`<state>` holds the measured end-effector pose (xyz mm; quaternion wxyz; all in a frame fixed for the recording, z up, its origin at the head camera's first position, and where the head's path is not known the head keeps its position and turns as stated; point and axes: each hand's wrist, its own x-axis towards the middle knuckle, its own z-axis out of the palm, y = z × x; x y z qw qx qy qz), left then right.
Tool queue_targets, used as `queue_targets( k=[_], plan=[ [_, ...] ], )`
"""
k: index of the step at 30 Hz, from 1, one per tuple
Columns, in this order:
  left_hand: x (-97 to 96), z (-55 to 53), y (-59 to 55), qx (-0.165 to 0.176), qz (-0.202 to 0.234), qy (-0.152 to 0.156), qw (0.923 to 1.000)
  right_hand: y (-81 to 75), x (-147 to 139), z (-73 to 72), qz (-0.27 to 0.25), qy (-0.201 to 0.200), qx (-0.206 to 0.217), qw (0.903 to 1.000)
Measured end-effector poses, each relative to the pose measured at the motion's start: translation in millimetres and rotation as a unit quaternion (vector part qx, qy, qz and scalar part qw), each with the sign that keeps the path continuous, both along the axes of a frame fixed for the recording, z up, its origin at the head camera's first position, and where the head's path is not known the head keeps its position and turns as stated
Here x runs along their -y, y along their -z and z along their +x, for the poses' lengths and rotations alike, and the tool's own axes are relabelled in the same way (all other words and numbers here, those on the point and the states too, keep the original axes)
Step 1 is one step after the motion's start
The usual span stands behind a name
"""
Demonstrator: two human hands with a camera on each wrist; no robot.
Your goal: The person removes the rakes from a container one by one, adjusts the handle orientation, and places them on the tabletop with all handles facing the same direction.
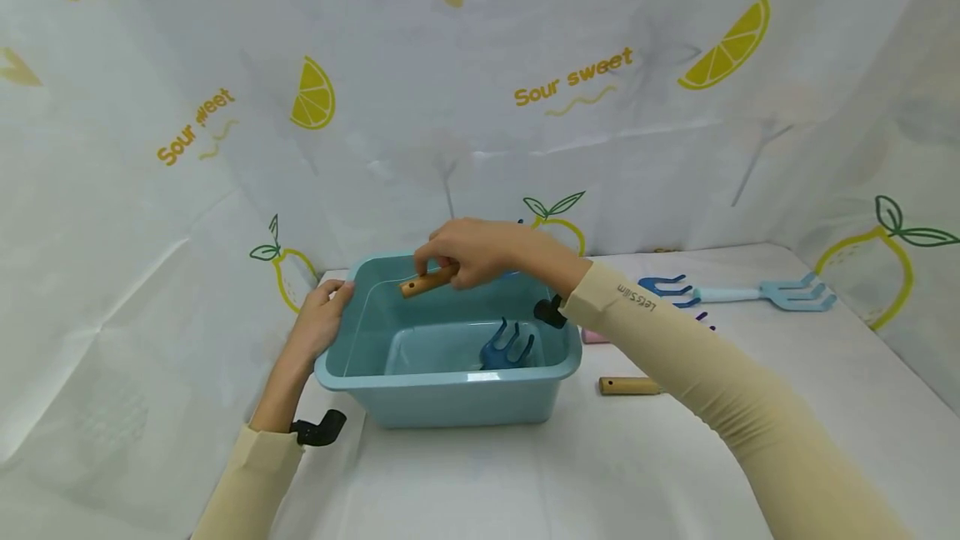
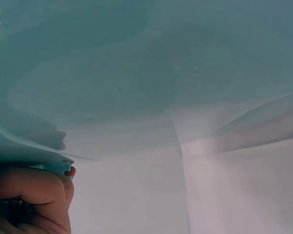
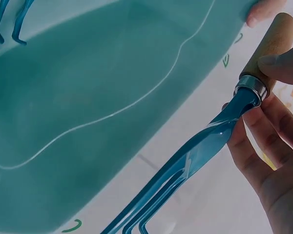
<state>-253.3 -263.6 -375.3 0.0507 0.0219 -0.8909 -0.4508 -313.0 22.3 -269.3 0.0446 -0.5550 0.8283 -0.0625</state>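
A light-blue plastic tub [image 1: 450,402] stands on the white table. At its left end my left hand [image 1: 321,319] holds the rim, and the left wrist view shows the curled fingers [image 2: 34,185] against the tub's wall. My right hand [image 1: 476,248] is over the far part of the tub, gripping a hand rake by its wooden handle [image 1: 427,282]. In the right wrist view the rake's blue metal head [image 3: 210,139] points away from the palm, thumb on the handle. Inside the tub lies another blue hand rake [image 1: 507,350], tines up.
Right of the tub, partly behind my right sleeve, lie a wooden handle [image 1: 628,387], a pink piece [image 1: 595,337] and blue tines [image 1: 663,286]. A pale-blue hand rake [image 1: 795,294] lies farther right. A white lemon-print sheet [image 1: 450,107] hangs behind the table.
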Motion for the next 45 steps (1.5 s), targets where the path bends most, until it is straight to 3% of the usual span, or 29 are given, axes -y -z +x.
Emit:
queue_targets(
  k=[26, 45],
  plan=[
    [1.2, 2.4, 0.7, -0.01, 0.002, -0.001, 0.9999, -23.5, -54, 19.4, 0.008, 0.044, -0.047, 0.9979],
    [-0.5, 3.2, -0.4, -0.008, 0.0, 0.0, 1.0, -29.4, -94, 23.6, -0.003, 0.072, -0.054, 0.9959]
  ],
)
